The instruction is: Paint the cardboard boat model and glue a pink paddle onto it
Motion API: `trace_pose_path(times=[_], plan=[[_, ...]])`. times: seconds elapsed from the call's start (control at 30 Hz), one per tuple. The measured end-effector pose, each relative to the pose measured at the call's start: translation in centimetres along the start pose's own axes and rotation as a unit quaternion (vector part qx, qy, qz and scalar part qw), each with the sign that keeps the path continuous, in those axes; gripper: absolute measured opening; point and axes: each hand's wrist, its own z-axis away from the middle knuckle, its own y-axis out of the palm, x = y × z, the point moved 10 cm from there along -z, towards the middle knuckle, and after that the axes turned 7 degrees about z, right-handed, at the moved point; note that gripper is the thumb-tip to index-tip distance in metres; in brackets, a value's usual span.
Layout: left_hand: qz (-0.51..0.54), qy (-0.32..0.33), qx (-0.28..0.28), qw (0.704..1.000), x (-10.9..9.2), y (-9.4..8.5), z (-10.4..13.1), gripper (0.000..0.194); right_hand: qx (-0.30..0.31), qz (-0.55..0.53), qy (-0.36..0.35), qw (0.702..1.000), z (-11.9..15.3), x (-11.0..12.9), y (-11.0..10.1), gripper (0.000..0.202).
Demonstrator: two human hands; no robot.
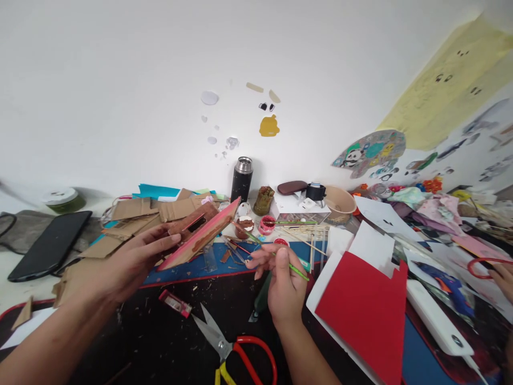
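Note:
My left hand is closed on a painted cardboard piece, held tilted, with a pink edge and brown paint patches on its pale face. In my right hand is a thin green paintbrush, its tip pointing up and left toward a small jar of brown paint. Right of that jar stands a jar of red paint. Below my hands, open scissors with red and yellow handles lie on the black mat.
Behind stand a black flask and a white box. Cardboard scraps and a black phone lie left. At the right are red card, a white device and another person's hand at red-handled scissors.

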Motion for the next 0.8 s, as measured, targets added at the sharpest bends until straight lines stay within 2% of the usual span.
trace_pose_path(times=[0.1, 0.23, 0.43, 0.67, 0.8], plan=[[0.025, -0.019, 0.006, 0.999, 0.4, 0.0, -0.1, 0.072, -0.021, -0.009, 0.004, 1.000, -0.2, -0.2, -0.6, 0.040], [0.021, -0.007, -0.005, 1.000, 0.3, -0.4, -0.3, 0.064, -0.001, -0.013, -0.003, 1.000, -0.1, 0.0, -0.3, 0.037], [0.022, -0.014, 0.007, 1.000, 0.7, -0.7, -0.6, 0.069, 0.036, -0.011, -0.008, 0.999, 0.3, 0.3, 0.6, 0.031], [0.015, -0.018, -0.008, 1.000, 0.4, -0.7, -0.4, 0.070, 0.011, -0.025, 0.002, 1.000, -0.1, 0.1, 0.1, 0.030], [0.014, -0.018, -0.011, 1.000, 0.2, -0.3, 0.0, 0.070, 0.037, -0.038, 0.008, 0.999, 0.3, -0.1, 0.8, 0.031]])
